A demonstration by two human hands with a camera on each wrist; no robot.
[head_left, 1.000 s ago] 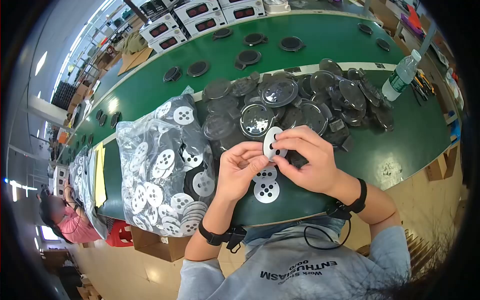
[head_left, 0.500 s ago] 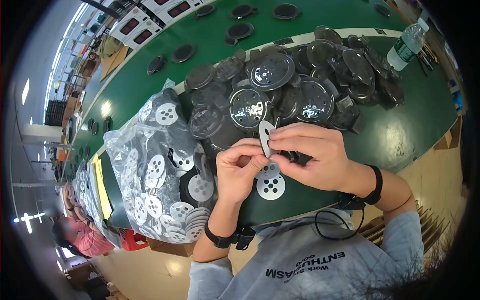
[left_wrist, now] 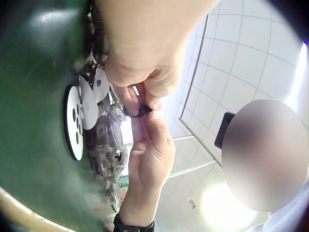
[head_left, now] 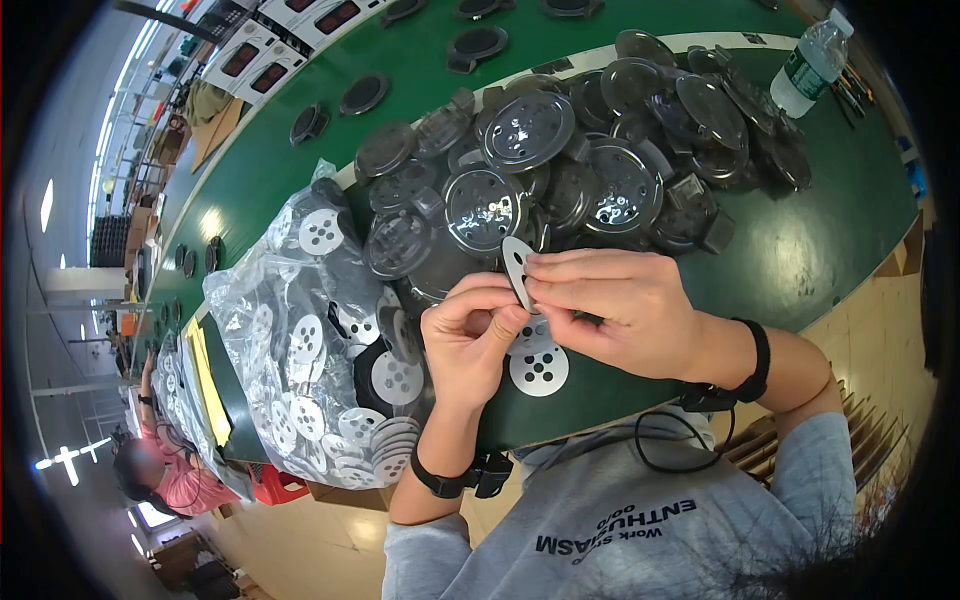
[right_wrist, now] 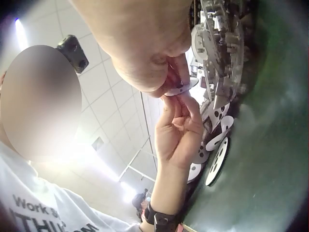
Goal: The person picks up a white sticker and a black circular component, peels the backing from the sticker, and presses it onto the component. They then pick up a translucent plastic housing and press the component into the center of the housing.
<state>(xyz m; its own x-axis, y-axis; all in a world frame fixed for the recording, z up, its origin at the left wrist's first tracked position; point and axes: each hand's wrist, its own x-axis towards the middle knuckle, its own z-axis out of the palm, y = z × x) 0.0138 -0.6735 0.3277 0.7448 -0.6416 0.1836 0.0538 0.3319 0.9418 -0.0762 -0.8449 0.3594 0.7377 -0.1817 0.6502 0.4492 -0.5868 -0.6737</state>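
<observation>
Both hands pinch one white perforated disc (head_left: 516, 268), held on edge above the table, its rim between the fingertips. The left hand (head_left: 468, 335) grips its lower left side with thumb and fingers; the right hand (head_left: 630, 305) holds it from the right. In the left wrist view the disc's dark side (left_wrist: 140, 112) shows between the hands, and the right wrist view shows its white face (right_wrist: 183, 89). Below the hands, a white disc with dark holes (head_left: 539, 371) lies on the green table, partly overlapped by another disc (head_left: 528, 338).
A clear plastic bag (head_left: 270, 290) of white discs stands at the left. Behind the hands lies a heap of dark transparent round covers (head_left: 528, 130). A water bottle (head_left: 810, 65) stands at the back right. Another person (head_left: 185, 480) is at the far left.
The held disc has turned more edge-on to the head view, still between both hands. The head view has shifted, so the table and bag appear moved left and up.
</observation>
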